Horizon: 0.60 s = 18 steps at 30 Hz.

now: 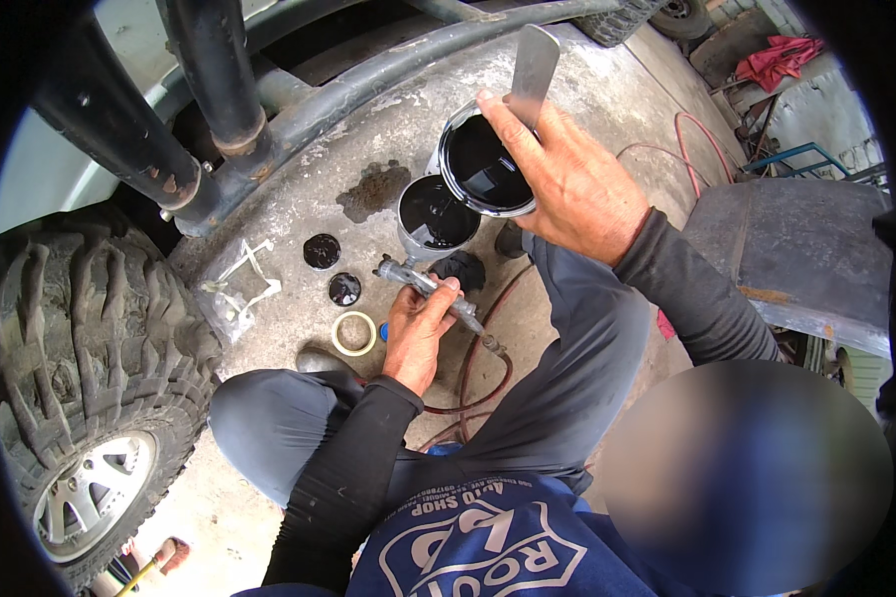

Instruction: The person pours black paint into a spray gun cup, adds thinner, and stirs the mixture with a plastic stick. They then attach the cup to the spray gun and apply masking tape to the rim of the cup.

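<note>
Both clamped | left hand [415, 336]: spray gun [438, 292] | right hand [585, 187]: can [446, 167], paddle [535, 70] | done: black liquid [436, 215] in cup [421, 250] | seemingly unpoured: can's remainder

Vehicle workshop | lugged tire [80, 338] | tubular bumper [353, 88] | stained concrete floor [602, 109] | spray gun [410, 278]

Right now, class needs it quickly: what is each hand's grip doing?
Left hand: closed, holding the spray gun.
Right hand: closed, holding the open can and a flat grey blade.
</note>
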Available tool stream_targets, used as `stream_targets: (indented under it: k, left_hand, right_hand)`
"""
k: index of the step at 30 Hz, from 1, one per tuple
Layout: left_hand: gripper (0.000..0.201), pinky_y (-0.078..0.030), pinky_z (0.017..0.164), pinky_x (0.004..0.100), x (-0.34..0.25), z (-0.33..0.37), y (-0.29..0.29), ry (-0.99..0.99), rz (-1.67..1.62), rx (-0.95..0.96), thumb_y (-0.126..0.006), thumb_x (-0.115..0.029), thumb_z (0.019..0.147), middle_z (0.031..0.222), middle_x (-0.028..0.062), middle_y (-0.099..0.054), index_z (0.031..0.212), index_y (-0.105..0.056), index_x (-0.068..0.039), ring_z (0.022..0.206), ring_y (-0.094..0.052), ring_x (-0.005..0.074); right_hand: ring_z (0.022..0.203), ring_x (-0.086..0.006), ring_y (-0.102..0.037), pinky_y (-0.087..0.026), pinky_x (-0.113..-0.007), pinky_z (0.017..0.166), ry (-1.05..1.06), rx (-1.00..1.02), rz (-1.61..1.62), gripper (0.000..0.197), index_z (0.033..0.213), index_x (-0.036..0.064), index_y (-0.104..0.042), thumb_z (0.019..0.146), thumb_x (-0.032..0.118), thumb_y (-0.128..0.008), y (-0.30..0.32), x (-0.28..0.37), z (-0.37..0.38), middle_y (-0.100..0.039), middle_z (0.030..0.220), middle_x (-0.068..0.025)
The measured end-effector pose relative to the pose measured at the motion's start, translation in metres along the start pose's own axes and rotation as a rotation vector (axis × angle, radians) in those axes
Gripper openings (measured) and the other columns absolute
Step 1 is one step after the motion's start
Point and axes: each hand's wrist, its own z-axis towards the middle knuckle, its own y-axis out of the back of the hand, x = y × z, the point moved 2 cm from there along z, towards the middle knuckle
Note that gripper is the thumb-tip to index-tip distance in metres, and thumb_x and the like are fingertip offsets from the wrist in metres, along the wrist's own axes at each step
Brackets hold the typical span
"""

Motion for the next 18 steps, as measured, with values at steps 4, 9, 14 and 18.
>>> stream_targets:
  k: [4,9,14,18]
  left_hand:
    - [0.030,-0.044,0.099,0.0449,0.0006,0.0012,0.0004,-0.010,0.002,0.004,-0.069,-0.027,0.093,0.107,0.0031,-0.062,0.113,-0.057,-0.009,0.106,-0.062,0.0179]
    - [0.030,-0.044,0.099,0.0448,0.0013,0.0009,0.0009,-0.003,0.005,-0.007,-0.070,-0.028,0.093,0.107,0.0031,-0.062,0.111,-0.057,-0.008,0.106,-0.062,0.0178]
    - [0.030,-0.044,0.100,0.0451,0.0009,0.0018,0.0017,0.001,0.001,-0.016,-0.070,-0.028,0.092,0.106,0.0038,-0.062,0.110,-0.058,-0.008,0.107,-0.062,0.0188]
    - [0.030,-0.044,0.100,0.0454,0.0005,0.0007,0.0016,0.001,0.008,-0.023,-0.070,-0.027,0.092,0.107,0.0048,-0.062,0.111,-0.058,-0.007,0.108,-0.062,0.0202]
  right_hand:
    - [0.115,-0.0364,-0.053,-0.047,-0.040,0.099,-0.012,0.036,-0.027,0.104,0.150,0.0002,-0.027,0.061,0.005,-0.081,0.0017,0.0019,-0.0003,-0.045,0.129,-0.0210]
    - [0.118,-0.0368,-0.052,-0.046,-0.040,0.101,-0.019,0.049,-0.043,0.101,0.150,0.0004,-0.028,0.063,0.005,-0.079,0.0033,0.0046,-0.0005,-0.044,0.130,-0.0215]
    - [0.121,-0.0378,-0.050,-0.044,-0.042,0.103,-0.016,0.060,-0.080,0.100,0.149,0.0005,-0.028,0.063,0.004,-0.079,0.0019,0.0072,0.0007,-0.044,0.130,-0.0223]
    - [0.121,-0.0379,-0.050,-0.044,-0.042,0.104,-0.043,0.070,-0.038,0.101,0.150,0.0003,-0.028,0.063,0.005,-0.079,0.0010,0.0082,0.0005,-0.044,0.129,-0.0222]
